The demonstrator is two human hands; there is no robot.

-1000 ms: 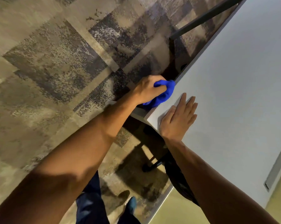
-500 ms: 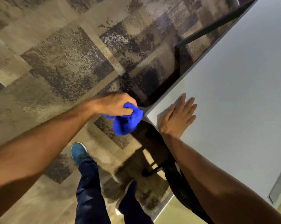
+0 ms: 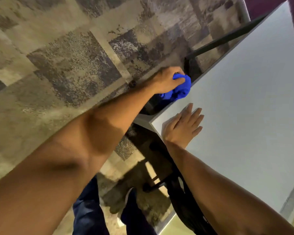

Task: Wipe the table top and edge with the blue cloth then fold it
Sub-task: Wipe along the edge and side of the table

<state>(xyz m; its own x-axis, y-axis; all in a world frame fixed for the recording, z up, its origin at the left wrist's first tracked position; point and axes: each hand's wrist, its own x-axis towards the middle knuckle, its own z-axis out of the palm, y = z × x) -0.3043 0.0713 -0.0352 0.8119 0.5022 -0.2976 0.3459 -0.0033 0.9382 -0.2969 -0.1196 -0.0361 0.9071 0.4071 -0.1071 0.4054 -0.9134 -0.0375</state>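
A person's left hand (image 3: pixel 166 80) clenches the bunched blue cloth (image 3: pixel 178 89) against the table's (image 3: pixel 244 99) edge at twelve o'clock of the flat, empty right hand (image 3: pixel 181 128); folding not begun.

Floor: patchwork carpet (image 3: pixel 71 68) in tan, grey and dark mottled squares fills the left and upper frame. Black metal frame bar (image 3: pixel 227 39) runs at upper right. Purple surface (image 3: pixel 261 5) occupies the top right corner.

One head camera, looking steeply down and forward, close over the table (image 3: pixel 244 107) corner, carpet (image 3: pixel 58 65) to the left, the person's legs (image 3: pixel 88 209) at bottom. No second view.
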